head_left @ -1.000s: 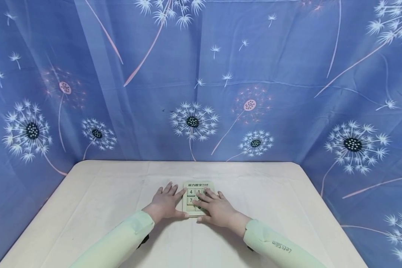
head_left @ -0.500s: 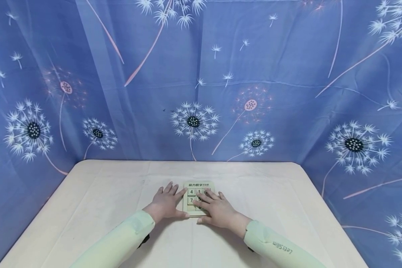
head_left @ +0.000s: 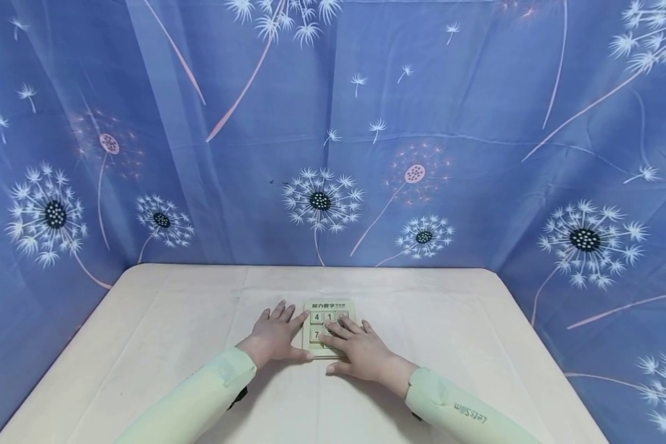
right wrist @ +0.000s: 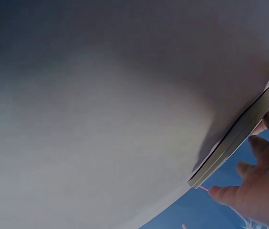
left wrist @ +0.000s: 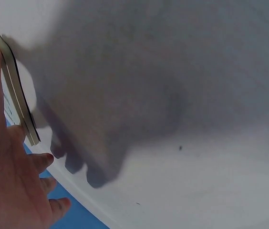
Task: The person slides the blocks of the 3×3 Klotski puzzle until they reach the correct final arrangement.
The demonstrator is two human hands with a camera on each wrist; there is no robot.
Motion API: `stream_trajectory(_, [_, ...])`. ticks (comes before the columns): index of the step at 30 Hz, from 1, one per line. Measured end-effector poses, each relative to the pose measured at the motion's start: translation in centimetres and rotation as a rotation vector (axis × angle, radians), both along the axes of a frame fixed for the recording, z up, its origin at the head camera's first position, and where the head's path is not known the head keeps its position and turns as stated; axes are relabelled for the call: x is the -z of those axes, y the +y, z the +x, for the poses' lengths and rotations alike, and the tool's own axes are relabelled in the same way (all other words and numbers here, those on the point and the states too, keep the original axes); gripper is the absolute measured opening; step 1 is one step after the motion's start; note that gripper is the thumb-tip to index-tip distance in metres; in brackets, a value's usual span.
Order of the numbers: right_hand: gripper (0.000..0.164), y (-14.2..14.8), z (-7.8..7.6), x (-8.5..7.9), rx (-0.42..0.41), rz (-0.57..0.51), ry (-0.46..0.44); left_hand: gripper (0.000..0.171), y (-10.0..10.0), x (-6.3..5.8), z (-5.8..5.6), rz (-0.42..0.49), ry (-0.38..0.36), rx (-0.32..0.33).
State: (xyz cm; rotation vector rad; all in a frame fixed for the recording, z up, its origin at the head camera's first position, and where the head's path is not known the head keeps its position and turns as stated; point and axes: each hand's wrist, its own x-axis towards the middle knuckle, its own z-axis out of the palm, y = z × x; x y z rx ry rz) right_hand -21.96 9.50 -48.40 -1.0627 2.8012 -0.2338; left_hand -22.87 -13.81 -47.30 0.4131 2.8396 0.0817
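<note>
A pale green number slide puzzle (head_left: pixel 333 354) lies flat on the table in the head view, its square tiles marked 4, 1 and 7 showing. Along its left side rests my left hand (head_left: pixel 277 333), thumb at the near left corner and index finger by the upper left edge. My right hand (head_left: pixel 364 351) reaches over the board from the right with fingers spread, fingertips on the tiles. Those fingers hide several tiles on the right. Both wrist views catch the puzzle's thin side edge, with the left hand (left wrist: pixel 15 157) and right hand (right wrist: pixel 263 176) beside it.
A cream cloth covers the table (head_left: pixel 200 308). Blue curtains (head_left: pixel 244 185) with a dandelion print stand behind it and on both sides. Pale green sleeves (head_left: pixel 194 394) cover both forearms.
The tile marked 7 has slid slightly toward the near edge, widening the gap below the 4. My right fingers have shifted a little over the tiles; the left hand stays in place.
</note>
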Motion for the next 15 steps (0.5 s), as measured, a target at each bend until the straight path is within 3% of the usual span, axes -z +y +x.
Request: stream_trajectory(15, [0.07,0.3,0.29,0.36,-0.015,0.022,0.022,0.098,0.08,0.11,-0.17,0.006,-0.004,-0.005])
